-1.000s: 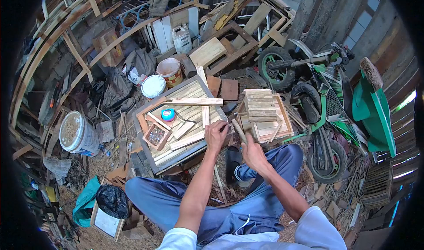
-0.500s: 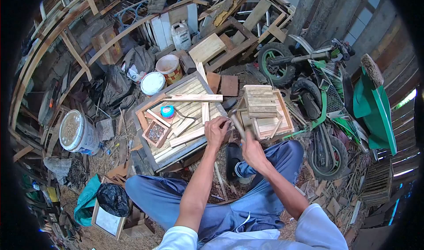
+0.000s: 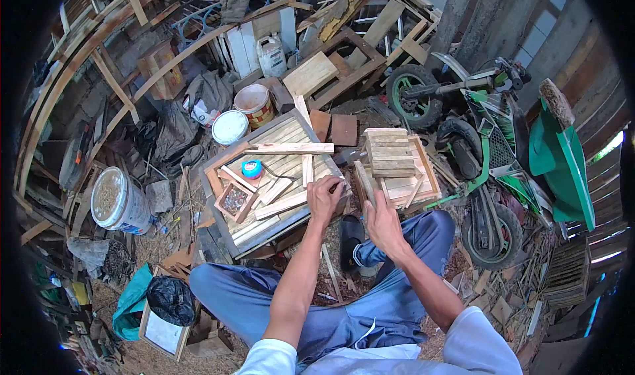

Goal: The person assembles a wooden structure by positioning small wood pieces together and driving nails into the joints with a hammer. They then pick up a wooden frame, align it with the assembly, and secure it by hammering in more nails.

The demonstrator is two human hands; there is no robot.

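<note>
My left hand (image 3: 324, 196) is pinched shut at the right corner of a slatted wooden panel (image 3: 281, 151) with a dark frame. Whatever lies between its fingertips is too small to make out. My right hand (image 3: 385, 224) is closed around a hammer (image 3: 364, 182), its wooden handle pointing away from me and partly covered by the fingers. Just right of the hammer sits a small slatted wooden crate (image 3: 390, 151). On the panel lie loose wood strips (image 3: 288, 148), a small wooden box of nails (image 3: 233, 200) and a blue-lidded tub (image 3: 251, 169).
Two paint buckets (image 3: 229, 127) stand behind the panel, and a larger bucket (image 3: 114, 199) is at the left. A small green motorbike (image 3: 486, 143) and a green plastic chair (image 3: 562, 166) are at the right. Wood scraps (image 3: 503, 309) litter the floor.
The hammer has lifted away from my left fingertips, and my right hand has shifted slightly to the right. My left hand stays in nearly the same place.
</note>
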